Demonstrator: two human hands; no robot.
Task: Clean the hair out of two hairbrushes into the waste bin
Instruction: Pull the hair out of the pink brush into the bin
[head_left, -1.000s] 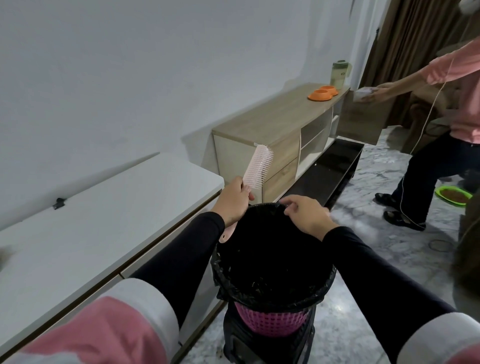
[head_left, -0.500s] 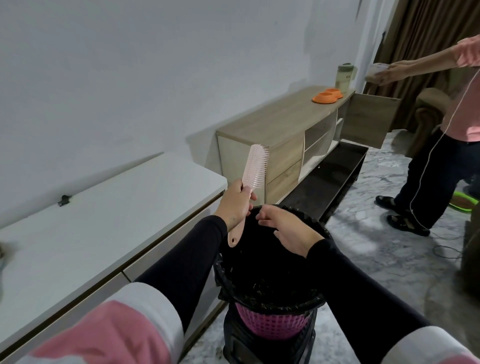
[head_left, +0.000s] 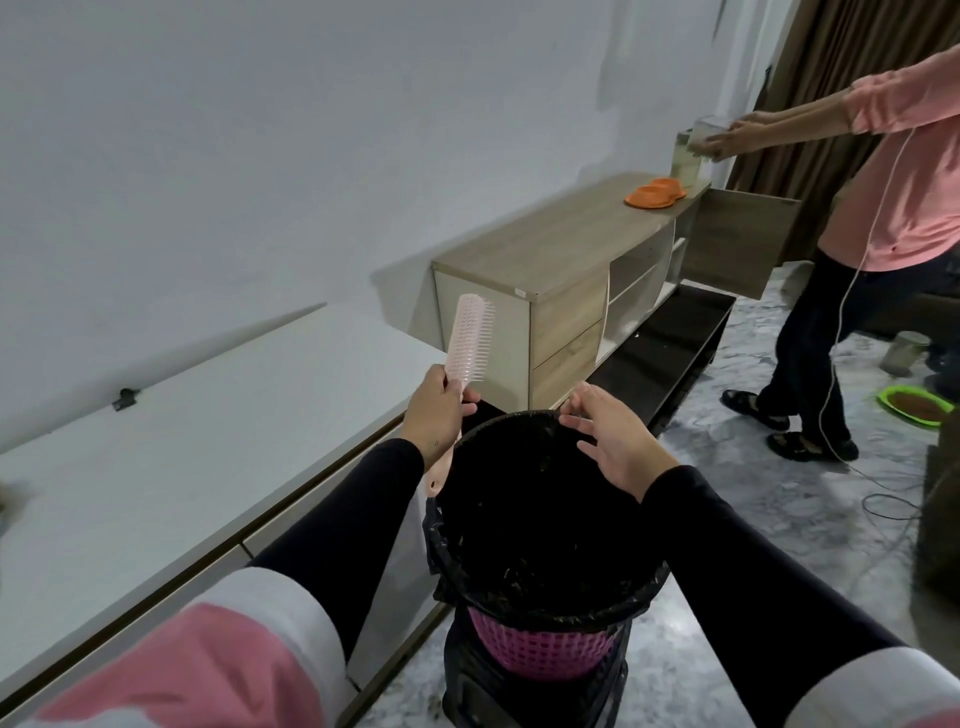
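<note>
My left hand (head_left: 439, 410) grips a pink hairbrush (head_left: 470, 338) by its handle, head upright, bristles facing right, just left of the bin's far rim. The handle's end pokes out below my wrist. The waste bin (head_left: 540, 657) is a pink basket lined with a black bag and stands right below me. My right hand (head_left: 610, 441) hovers over the bin's far rim with fingers spread and nothing in it. No second hairbrush is in view.
A long white cabinet (head_left: 156, 457) runs along the wall on my left. Beyond it stands a wooden sideboard (head_left: 561, 254) with orange bowls (head_left: 654, 195). Another person (head_left: 883, 234) stands at right holding a container, with a cable and a green dish (head_left: 911, 406) on the floor.
My right hand has gone from pinched fingers over the bin to spread fingers. The brush stayed upright in my left hand. The other person lifted a container higher.
</note>
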